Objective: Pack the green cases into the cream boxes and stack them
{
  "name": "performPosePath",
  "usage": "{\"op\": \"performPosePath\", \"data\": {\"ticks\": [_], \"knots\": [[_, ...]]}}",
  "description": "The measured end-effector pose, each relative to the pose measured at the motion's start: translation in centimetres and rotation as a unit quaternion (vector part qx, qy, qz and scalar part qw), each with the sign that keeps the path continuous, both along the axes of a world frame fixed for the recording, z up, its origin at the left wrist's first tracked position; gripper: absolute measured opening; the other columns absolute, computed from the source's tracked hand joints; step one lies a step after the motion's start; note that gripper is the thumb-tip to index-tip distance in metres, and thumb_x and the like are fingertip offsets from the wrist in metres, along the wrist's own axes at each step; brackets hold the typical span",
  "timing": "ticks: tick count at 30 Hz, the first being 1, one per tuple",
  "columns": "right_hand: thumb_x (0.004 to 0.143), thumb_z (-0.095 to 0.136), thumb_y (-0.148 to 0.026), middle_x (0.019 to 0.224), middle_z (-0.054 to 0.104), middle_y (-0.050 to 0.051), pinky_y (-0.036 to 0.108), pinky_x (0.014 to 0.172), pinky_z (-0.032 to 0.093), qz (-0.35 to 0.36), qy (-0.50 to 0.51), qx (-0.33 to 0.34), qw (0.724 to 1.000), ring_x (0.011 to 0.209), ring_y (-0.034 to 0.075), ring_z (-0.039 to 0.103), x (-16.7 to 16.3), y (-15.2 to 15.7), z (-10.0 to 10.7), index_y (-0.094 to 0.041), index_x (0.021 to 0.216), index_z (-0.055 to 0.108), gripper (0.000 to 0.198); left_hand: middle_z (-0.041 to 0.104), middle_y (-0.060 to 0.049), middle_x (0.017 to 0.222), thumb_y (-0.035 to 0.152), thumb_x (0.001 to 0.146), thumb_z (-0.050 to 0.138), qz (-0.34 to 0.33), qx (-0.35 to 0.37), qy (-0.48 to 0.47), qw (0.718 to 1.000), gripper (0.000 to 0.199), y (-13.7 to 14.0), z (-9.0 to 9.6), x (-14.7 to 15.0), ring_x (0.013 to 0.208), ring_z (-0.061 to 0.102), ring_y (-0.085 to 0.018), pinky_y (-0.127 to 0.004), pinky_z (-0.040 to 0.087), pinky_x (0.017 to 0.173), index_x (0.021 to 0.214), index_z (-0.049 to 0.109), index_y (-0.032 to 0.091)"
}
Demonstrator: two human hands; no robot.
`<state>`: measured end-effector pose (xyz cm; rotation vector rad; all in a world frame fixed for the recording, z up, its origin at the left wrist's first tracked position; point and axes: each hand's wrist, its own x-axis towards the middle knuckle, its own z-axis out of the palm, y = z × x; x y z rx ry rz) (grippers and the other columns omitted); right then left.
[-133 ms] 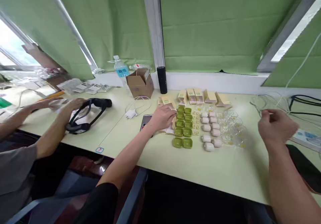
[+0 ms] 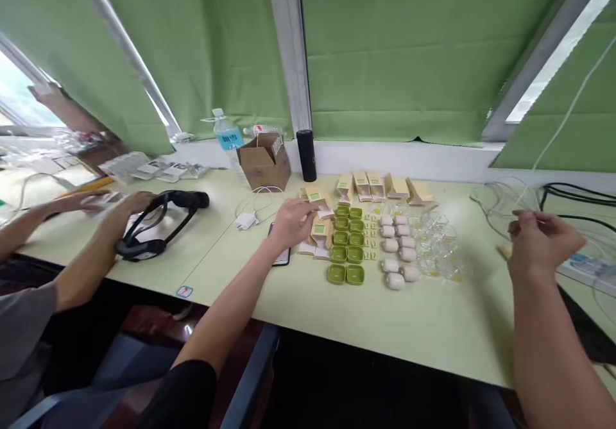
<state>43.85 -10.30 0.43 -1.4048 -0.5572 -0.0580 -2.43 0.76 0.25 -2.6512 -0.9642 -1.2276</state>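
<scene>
My left hand point(image 2: 291, 222) hovers over small cream cardboard boxes point(image 2: 319, 231), left of the green trays; its fingers are loosely bent and apart, with nothing visible in them. Two columns of small square green trays point(image 2: 355, 275) stand on the table. To their right are tiny cream pieces point(image 2: 369, 244), rows of pale pink and white rounded pieces point(image 2: 395, 281), and a cluster of clear plastic pieces point(image 2: 440, 243). My right hand point(image 2: 541, 243) is raised at the right, thumb and forefinger apart, other fingers partly hidden. A small yellowish thing point(image 2: 505, 251) shows beside it.
More cream boxes point(image 2: 397, 186) stand at the back, near a black cylinder point(image 2: 307, 155), an open carton point(image 2: 264, 167) and a water bottle point(image 2: 228, 135). A phone point(image 2: 282, 257) lies by my left forearm. Cables point(image 2: 572, 190) lie right. A co-worker's hands point(image 2: 129, 203) are left, beside a black headset point(image 2: 158, 224).
My left hand has drawn back leftward from the green trays to above the cream boxes. My right hand has shifted slightly right and its fingers look looser. The view has turned slightly.
</scene>
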Motion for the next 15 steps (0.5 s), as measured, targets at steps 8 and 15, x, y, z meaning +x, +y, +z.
{"op": "performPosePath", "data": {"ticks": [8, 15], "knots": [[0.063, 0.065, -0.007, 0.067, 0.062, 0.003, 0.016, 0.035, 0.028, 0.082, 0.171, 0.128, 0.974, 0.047, 0.007, 0.049, 0.1, -1.0, 0.2, -0.016, 0.058, 0.058, 0.013, 0.067, 0.000, 0.067, 0.041, 0.091, 0.062, 0.021, -0.136, -0.368, 0.919, 0.023, 1.8, -0.8, -3.5, 0.064, 0.064, -0.016, -0.031, 0.050, 0.070, 0.094, 0.069, 0.019], [0.069, 0.063, -0.005, 0.067, 0.063, 0.004, 0.015, 0.035, 0.029, 0.062, 0.155, 0.121, 0.979, 0.045, 0.006, 0.046, 0.3, -0.7, -0.2, -0.015, 0.058, 0.061, 0.015, 0.070, -0.003, 0.072, 0.042, 0.090, 0.061, -0.003, -0.195, -0.255, 0.947, 0.025, 1.2, -1.0, -3.4, 0.071, 0.065, -0.018, -0.032, 0.050, 0.073, 0.089, 0.070, 0.019]]}}
